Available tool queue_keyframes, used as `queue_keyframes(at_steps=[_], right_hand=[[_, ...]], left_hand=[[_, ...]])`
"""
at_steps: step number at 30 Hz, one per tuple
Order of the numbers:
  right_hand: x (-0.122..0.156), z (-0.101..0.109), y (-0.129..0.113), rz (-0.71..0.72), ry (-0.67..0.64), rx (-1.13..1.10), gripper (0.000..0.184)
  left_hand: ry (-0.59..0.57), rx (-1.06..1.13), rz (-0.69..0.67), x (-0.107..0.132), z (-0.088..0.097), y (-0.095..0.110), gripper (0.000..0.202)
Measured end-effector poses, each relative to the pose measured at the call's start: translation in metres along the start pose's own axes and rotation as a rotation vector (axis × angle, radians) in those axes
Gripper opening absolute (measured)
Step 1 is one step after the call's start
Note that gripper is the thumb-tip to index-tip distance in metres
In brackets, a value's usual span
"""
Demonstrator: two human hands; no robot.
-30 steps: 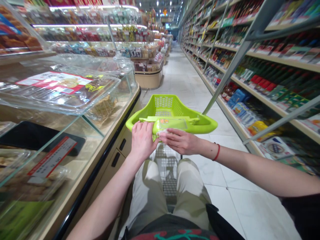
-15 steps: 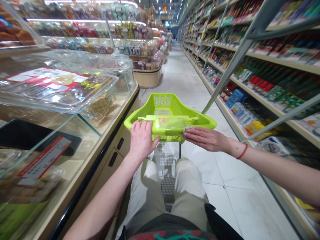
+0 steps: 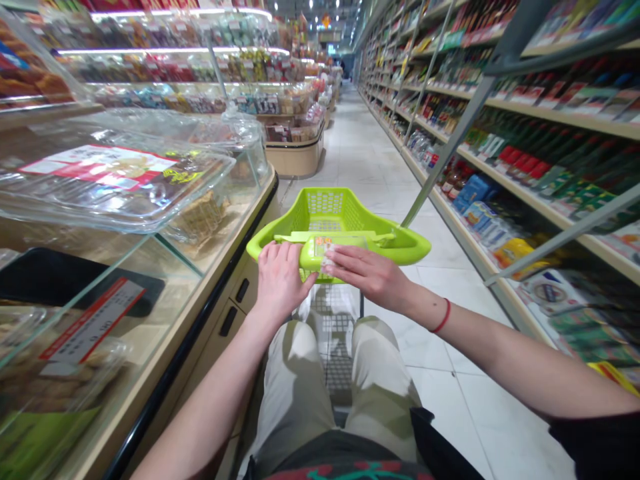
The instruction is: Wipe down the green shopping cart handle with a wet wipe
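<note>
Lime-green plastic cart (image 3: pixel 345 207), basket with perforated mesh walls and a solid glossy rim, no goods visible inside. It stands on the white tiled floor (image 3: pixel 360 147) mid-aisle, right in front of the person's legs, between the glass display counter (image 3: pixel 150 253) on the left and the stocked shelves (image 3: pixel 525 167) on the right. The handle (image 3: pixel 413 250) is a wide green bar at the near edge, with a clear-covered panel (image 3: pixel 343 241) at its centre showing a small red-orange label. Left hand (image 3: pixel 281 277) is curled over the handle's left part, fingers wrapped on top. Right hand (image 3: pixel 367 273) lies flat on the panel, fingers straight and together. There is a small pale patch at the fingertips, and I cannot tell what it is. Red string bracelet (image 3: pixel 443 317) is on the right wrist.
</note>
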State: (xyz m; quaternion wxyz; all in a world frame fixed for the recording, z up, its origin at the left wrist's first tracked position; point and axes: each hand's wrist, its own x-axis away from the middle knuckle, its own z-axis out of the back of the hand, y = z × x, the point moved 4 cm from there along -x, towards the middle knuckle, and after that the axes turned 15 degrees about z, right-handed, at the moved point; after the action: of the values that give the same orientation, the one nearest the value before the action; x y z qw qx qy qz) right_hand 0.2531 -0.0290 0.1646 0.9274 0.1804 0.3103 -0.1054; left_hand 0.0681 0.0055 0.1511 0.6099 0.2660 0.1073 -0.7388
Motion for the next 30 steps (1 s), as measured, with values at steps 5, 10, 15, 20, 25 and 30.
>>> queue_keyframes(at_steps=[5,10,15,20,25,30], right_hand=[[0.064,0.039,0.007,-0.162,0.026,0.043,0.046],[0.091,0.051,0.002,-0.335,0.140,0.148,0.045],[0.049,0.015,-0.012,-0.458,0.381,0.146,0.048],[0.010,-0.021,-0.021,-0.327,0.293,0.147,0.054],[0.036,-0.009,-0.020,-0.283,0.236,0.201,0.055],[0.087,0.032,-0.007,-0.468,0.311,0.345,0.048]], left_hand=[[0.002,0.018,0.001,0.000,0.000,-0.001,0.046],[0.010,0.035,0.013,0.000,0.001,0.001,0.047],[0.003,0.015,0.021,0.002,0.002,0.005,0.049],[0.011,0.021,0.029,0.003,0.003,0.002,0.048],[0.008,0.039,0.016,0.004,0.001,0.000,0.045],[0.020,0.023,0.005,0.003,0.001,0.001,0.045]])
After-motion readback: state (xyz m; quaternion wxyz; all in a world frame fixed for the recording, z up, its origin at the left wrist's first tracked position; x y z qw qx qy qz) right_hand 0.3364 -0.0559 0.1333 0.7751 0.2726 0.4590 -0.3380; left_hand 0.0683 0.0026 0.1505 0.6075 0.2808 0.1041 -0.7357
